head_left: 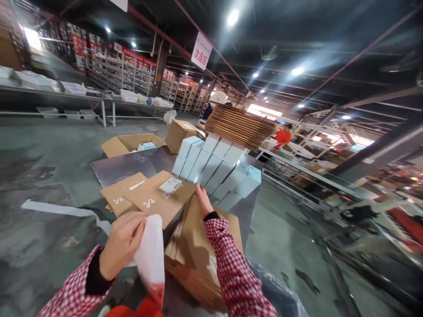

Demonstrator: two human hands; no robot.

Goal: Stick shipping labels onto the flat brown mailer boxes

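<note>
My left hand (124,242) is closed, thumb against fingers, on a white paper strip (150,251) that hangs down in front of me. A long white tail (59,208) stretches away to the left; whether it is the same strip I cannot tell. My right hand (202,202) reaches forward with fingers stretched out, over a stack of flat brown cardboard (228,220) and close to the light blue boxes (211,167). Its fingertips are partly hard to make out. Between the hands lies a flat brown carton (161,193) bearing a white label (171,186).
Folded cardboard sheets (241,125) are piled on top of the blue boxes on the dark table (122,167). An open carton (132,143) stands beyond its left edge. A person in orange (283,135) is farther back on the right. Benches with white trays (74,88) line the left.
</note>
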